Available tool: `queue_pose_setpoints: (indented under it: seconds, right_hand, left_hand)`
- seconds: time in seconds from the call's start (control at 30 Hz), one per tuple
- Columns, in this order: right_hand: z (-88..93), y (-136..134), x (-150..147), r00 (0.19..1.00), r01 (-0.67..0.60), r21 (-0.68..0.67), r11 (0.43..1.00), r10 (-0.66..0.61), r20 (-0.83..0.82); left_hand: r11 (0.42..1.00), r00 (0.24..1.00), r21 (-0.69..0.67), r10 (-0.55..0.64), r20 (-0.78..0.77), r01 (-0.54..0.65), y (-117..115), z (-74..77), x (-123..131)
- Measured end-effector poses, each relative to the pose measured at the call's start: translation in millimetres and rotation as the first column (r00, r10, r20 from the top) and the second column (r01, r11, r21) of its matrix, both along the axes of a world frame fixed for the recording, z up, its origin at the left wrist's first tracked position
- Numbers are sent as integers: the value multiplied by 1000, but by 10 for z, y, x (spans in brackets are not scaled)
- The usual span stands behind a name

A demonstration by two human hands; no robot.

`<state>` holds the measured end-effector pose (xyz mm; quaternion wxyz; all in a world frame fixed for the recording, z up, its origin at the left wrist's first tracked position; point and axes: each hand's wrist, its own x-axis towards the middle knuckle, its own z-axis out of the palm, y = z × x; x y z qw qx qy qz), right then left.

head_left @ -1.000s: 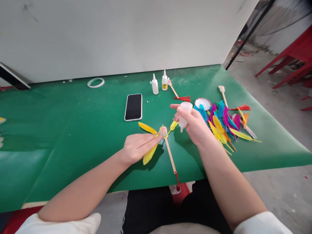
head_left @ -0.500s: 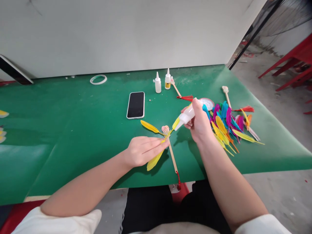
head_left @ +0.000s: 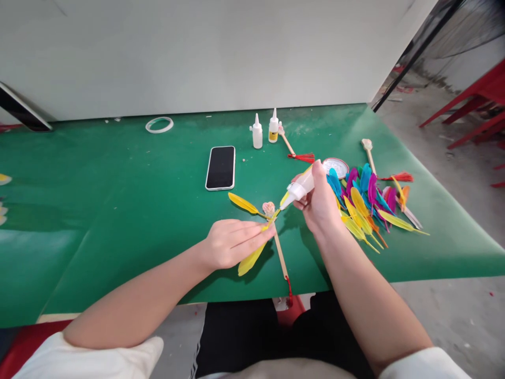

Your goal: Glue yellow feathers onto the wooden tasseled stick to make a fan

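At the centre of the head view, the left hand [head_left: 235, 244] is pinching yellow feathers [head_left: 251, 261] beside a heart-topped stick [head_left: 280, 252], while the right hand [head_left: 322, 202] is grasping a white bottle [head_left: 304, 184], nozzle toward them. Another yellow feather [head_left: 242, 203] is already reaching the stick's head, attachment unclear; a colourful feather pile [head_left: 372, 187] is lying loose at right. Green tabletop [head_left: 138, 179] is stretching open leftward, its near edge running just below the stick.
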<state>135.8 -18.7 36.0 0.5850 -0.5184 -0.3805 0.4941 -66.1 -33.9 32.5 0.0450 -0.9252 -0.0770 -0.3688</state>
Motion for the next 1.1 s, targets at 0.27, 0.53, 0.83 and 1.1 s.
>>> queue_pose_setpoints:
  seconds: [0.27, 0.53, 0.83, 1.1]
  right_hand:
    - [-33, -9, -65, 1000, -17, -23, 1000, 17, -10]
    - [13, -22, -78, 991, 20, -34, 999, -25, -134]
    - [14, -11, -89, 981, 51, -33, 998, -57, -185]
    - [32, -40, -90, 992, 123, 120, 985, -117, -51]
  left_hand:
    - [1000, 1000, -4, 14, -6, -14, -2, -15, -14]
    - [1000, 1000, -4, 0, 7, 0, 2, -13, -10]
    - [999, 1000, -33, 3, -6, -3, -4, -3, -12]
    - [999, 1000, -49, 9, -1, -9, -3, 3, -12]
